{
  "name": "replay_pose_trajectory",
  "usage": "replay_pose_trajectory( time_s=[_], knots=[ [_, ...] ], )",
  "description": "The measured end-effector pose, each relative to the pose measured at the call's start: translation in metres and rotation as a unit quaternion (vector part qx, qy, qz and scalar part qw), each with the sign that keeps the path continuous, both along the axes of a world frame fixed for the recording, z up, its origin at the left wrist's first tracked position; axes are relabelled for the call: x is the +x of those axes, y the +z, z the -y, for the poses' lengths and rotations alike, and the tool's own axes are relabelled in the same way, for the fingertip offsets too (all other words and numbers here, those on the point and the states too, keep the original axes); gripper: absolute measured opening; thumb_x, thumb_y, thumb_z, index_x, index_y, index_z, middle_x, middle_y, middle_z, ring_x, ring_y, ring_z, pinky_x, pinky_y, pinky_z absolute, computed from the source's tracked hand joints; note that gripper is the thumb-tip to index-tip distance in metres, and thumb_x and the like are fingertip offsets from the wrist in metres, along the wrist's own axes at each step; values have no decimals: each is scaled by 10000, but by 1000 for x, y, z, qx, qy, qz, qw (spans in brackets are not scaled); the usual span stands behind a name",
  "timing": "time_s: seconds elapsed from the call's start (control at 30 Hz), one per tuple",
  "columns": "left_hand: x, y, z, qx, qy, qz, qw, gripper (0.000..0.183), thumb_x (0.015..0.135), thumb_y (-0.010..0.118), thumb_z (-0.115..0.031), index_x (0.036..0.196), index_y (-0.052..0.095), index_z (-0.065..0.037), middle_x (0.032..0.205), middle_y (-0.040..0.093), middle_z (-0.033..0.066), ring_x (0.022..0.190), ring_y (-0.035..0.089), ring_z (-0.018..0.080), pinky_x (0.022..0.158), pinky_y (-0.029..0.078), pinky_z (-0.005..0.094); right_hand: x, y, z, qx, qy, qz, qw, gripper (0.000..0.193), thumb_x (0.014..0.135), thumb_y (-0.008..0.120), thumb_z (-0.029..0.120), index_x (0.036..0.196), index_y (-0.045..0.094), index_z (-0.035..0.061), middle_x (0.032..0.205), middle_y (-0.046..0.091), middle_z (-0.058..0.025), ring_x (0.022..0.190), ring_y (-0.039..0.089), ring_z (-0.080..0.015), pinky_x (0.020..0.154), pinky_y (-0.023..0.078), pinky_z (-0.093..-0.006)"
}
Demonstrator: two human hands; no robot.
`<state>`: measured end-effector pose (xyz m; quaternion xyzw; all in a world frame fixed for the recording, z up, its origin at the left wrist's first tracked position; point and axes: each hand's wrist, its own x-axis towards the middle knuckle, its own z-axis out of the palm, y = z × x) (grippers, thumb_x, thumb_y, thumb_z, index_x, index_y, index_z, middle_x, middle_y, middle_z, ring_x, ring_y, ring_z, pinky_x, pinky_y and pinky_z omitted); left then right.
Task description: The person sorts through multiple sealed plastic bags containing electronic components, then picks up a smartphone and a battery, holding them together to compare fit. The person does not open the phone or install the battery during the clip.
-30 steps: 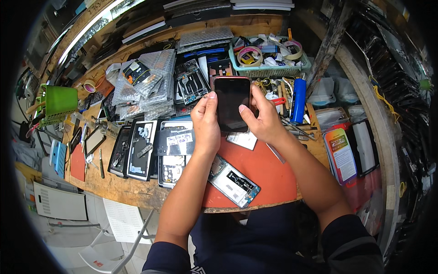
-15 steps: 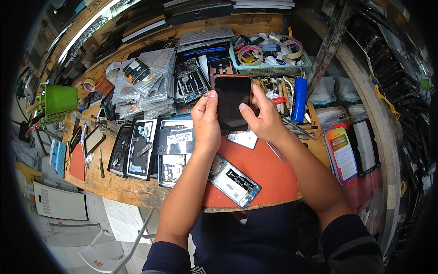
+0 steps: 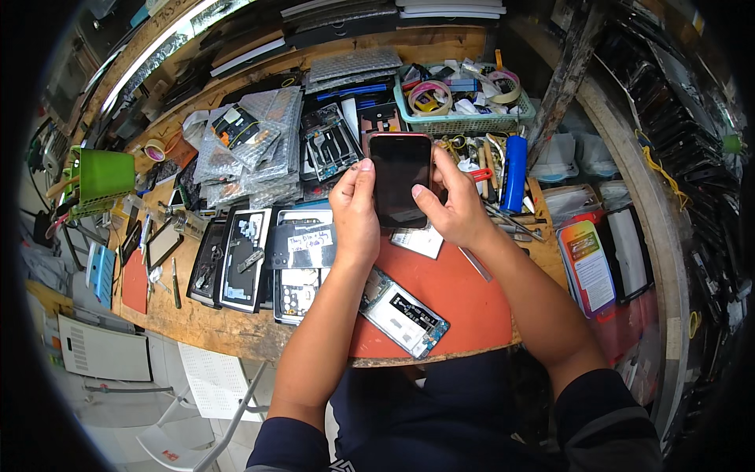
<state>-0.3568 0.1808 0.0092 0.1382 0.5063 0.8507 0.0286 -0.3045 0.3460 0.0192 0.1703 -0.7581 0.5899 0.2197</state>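
A dark-screened smartphone (image 3: 399, 177) with a reddish rim is held upright above the work mat. My left hand (image 3: 356, 206) grips its left edge, thumb along the side. My right hand (image 3: 454, 200) wraps round the right edge, its thumb resting on the lower part of the screen. The fingers behind the phone are hidden. Below, an opened phone (image 3: 405, 313) with bare circuit boards lies on the orange-red mat (image 3: 472, 311). A white flat piece (image 3: 418, 241) lies on the mat just under the held phone, partly covered by it.
Opened device shells (image 3: 245, 256) stand left of my left forearm. Bubble-wrap packets (image 3: 244, 153) are piled behind them. A light green basket (image 3: 464, 120) holds tape rolls and small items. At the right are a blue cylinder (image 3: 514, 173) and hand tools. A green bin (image 3: 104, 173) sits far left.
The phone and both hands stay nearly in place. My right thumb has shifted very slightly down on the screen.
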Motion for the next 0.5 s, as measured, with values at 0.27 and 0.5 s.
replay_pose_trajectory(
  time_s=[0.27,0.5],
  knots=[
    [2,0,-2,7,1,9,1000,255,1080,547,-207,1107,665,18,1088,705,87,972,663,135,891,527,273,-2,-6,-1,4,-10,-13,1000,493,937,605,74,1391,463,-51,974,693,-110,839,628,-129,763,503,-292],
    [2,3,-2,6,-2,0,1000,244,1076,550,-197,1106,663,17,1084,702,88,971,663,135,895,529,276,-1,-2,0,2,-29,-10,1000,412,894,625,63,1280,514,-31,950,712,-152,858,691,-221,752,524,-332]
  ],
)
